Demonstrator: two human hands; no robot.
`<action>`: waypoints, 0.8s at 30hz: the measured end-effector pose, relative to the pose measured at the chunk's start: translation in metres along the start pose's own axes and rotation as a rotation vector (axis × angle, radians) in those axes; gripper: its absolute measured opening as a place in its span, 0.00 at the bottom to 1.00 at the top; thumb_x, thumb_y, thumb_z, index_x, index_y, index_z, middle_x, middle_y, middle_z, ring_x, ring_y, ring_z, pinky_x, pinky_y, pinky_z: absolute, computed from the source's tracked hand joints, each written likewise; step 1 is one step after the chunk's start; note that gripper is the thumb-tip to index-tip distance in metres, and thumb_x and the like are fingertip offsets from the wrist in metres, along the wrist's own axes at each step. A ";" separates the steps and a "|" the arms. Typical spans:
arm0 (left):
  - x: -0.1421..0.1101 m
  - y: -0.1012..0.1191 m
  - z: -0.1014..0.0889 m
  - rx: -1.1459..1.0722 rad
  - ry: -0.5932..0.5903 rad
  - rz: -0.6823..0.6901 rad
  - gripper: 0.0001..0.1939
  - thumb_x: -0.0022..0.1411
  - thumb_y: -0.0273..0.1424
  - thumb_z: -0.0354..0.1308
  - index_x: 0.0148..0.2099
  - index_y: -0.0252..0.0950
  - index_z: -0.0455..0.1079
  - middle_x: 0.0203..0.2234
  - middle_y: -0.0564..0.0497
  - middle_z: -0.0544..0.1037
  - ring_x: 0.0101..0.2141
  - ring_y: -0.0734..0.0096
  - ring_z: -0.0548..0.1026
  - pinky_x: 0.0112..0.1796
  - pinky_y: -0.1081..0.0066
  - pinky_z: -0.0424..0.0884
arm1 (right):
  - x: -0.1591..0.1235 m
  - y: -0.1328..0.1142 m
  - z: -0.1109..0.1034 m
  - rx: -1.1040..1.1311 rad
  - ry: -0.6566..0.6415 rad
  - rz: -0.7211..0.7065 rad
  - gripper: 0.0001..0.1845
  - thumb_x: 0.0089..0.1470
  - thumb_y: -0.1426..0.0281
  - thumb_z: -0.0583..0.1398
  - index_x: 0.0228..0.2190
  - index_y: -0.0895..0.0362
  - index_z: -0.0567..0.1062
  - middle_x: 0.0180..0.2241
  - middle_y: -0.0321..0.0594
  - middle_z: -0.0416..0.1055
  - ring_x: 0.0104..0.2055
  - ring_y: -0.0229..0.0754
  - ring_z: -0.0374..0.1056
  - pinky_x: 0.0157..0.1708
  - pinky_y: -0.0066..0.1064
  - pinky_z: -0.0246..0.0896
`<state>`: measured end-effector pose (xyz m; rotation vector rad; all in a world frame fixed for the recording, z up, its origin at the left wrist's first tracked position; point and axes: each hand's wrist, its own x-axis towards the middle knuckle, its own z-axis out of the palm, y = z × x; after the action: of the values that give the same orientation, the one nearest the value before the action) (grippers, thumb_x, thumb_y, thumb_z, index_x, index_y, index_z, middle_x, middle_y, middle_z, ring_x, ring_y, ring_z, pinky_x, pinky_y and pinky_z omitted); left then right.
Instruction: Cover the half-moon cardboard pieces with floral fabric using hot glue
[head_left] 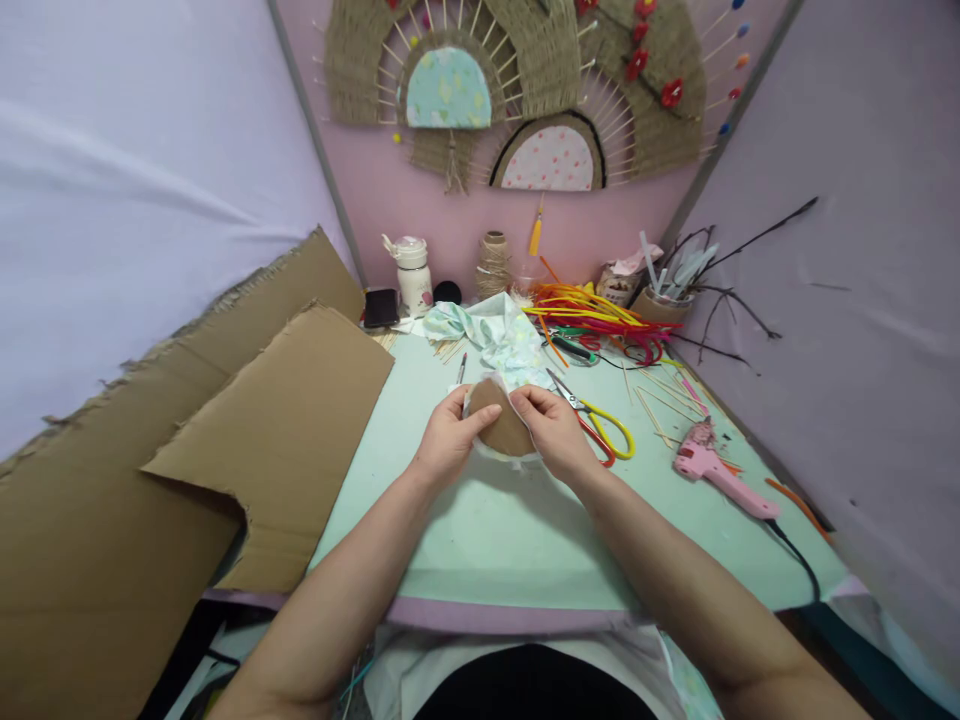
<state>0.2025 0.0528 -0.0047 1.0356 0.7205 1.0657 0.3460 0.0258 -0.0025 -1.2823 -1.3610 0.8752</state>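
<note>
A brown cardboard disc [504,425] with pale cloth around its edge is held up over the table between my two hands. My left hand [452,432] grips its left side, the thumb lying across the brown face. On the right, my right hand [553,425] pinches the cloth at the rim between thumb and fingers. Scissors [609,428] with red and yellow handles lie just beyond my right hand. A crumpled piece of floral cloth [499,335] rests behind the disc, and a pen [462,368] lies near my left fingers.
Large cardboard sheets [300,420] cover the left side. A pink glue gun [720,475] with a cord lies at right, near thin sticks [660,400]. Along the back stand a white bottle [413,280], a twine spool [493,265], colourful pipe cleaners [600,312] and a pot with branches [664,300].
</note>
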 end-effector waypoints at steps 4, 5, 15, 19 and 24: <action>0.001 -0.005 -0.003 0.168 0.032 0.055 0.16 0.48 0.38 0.66 0.37 0.35 0.71 0.29 0.53 0.74 0.32 0.70 0.70 0.34 0.73 0.65 | -0.004 0.005 -0.001 -0.076 0.056 -0.054 0.16 0.55 0.58 0.56 0.26 0.57 0.73 0.27 0.37 0.71 0.31 0.39 0.64 0.31 0.28 0.59; 0.001 -0.006 -0.004 0.198 0.039 0.057 0.16 0.48 0.38 0.66 0.38 0.35 0.71 0.30 0.53 0.75 0.32 0.70 0.70 0.35 0.72 0.65 | -0.005 0.006 -0.002 -0.095 0.063 -0.070 0.15 0.54 0.58 0.57 0.27 0.57 0.74 0.28 0.38 0.71 0.31 0.40 0.64 0.32 0.29 0.59; 0.001 -0.006 0.000 0.123 -0.012 -0.102 0.20 0.48 0.42 0.65 0.39 0.34 0.72 0.30 0.50 0.76 0.33 0.66 0.72 0.35 0.70 0.66 | -0.011 0.015 -0.002 -0.238 0.058 -0.147 0.13 0.56 0.61 0.57 0.27 0.56 0.75 0.27 0.38 0.72 0.29 0.40 0.65 0.32 0.29 0.58; 0.003 -0.011 -0.002 0.208 0.036 -0.043 0.17 0.52 0.44 0.62 0.33 0.34 0.71 0.26 0.52 0.74 0.30 0.69 0.70 0.32 0.72 0.64 | -0.012 0.015 0.000 -0.251 0.004 -0.133 0.12 0.54 0.60 0.58 0.28 0.56 0.74 0.27 0.38 0.71 0.29 0.39 0.64 0.32 0.29 0.58; 0.007 -0.011 -0.009 0.178 0.157 0.041 0.16 0.52 0.43 0.62 0.31 0.34 0.70 0.25 0.54 0.72 0.27 0.73 0.68 0.30 0.74 0.63 | -0.009 0.015 -0.003 -0.100 -0.126 0.032 0.13 0.53 0.61 0.59 0.25 0.58 0.72 0.24 0.34 0.67 0.26 0.36 0.60 0.27 0.26 0.54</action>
<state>0.2010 0.0614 -0.0184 1.1310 0.9380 1.1421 0.3518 0.0191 -0.0182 -1.3474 -1.5025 0.9331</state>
